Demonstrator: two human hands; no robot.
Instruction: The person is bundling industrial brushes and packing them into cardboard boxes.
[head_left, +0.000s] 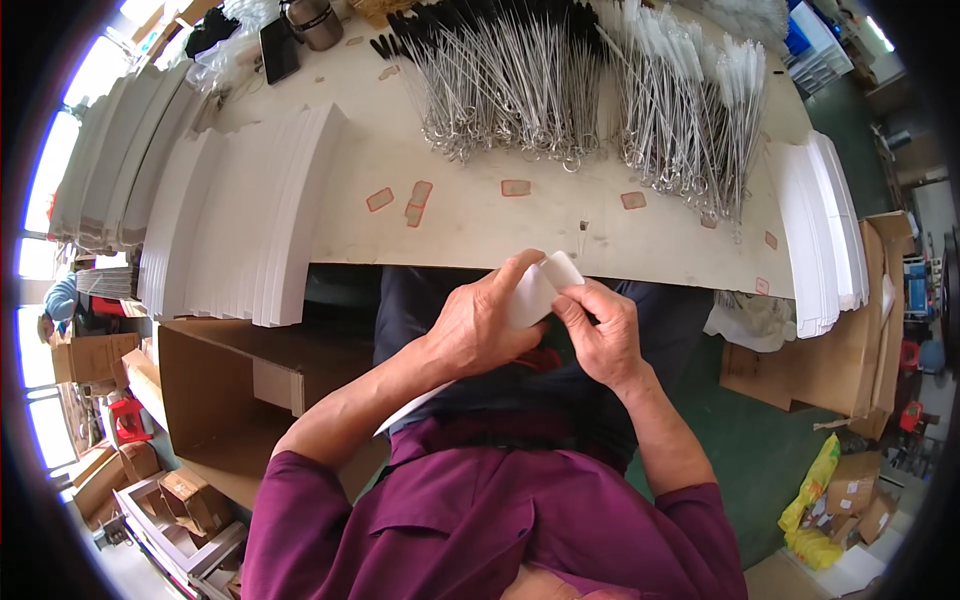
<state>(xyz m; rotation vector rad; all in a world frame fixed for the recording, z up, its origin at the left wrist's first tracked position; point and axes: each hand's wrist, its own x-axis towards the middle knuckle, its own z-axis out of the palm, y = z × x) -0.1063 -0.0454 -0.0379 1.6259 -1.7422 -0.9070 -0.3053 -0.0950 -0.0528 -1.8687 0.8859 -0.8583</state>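
Just in front of the table's near edge, my left hand (482,322) is wrapped round a long, narrow white paper box (532,298). The box slants back toward my body, and part of it is hidden behind my left forearm. At its far end an end flap (563,269) stands up. My right hand (603,330) pinches this end beside the flap, thumb and fingers pressed together. What lies inside the box, if anything, cannot be seen.
On the table (460,220) lie wire-handled brushes with black bristles (500,70) and with white bristles (690,90). White box pieces (240,205) stack at the left, more (820,230) at the right. Open cartons (220,400) stand below. A phone (279,52) lies near a metal mug (314,24).
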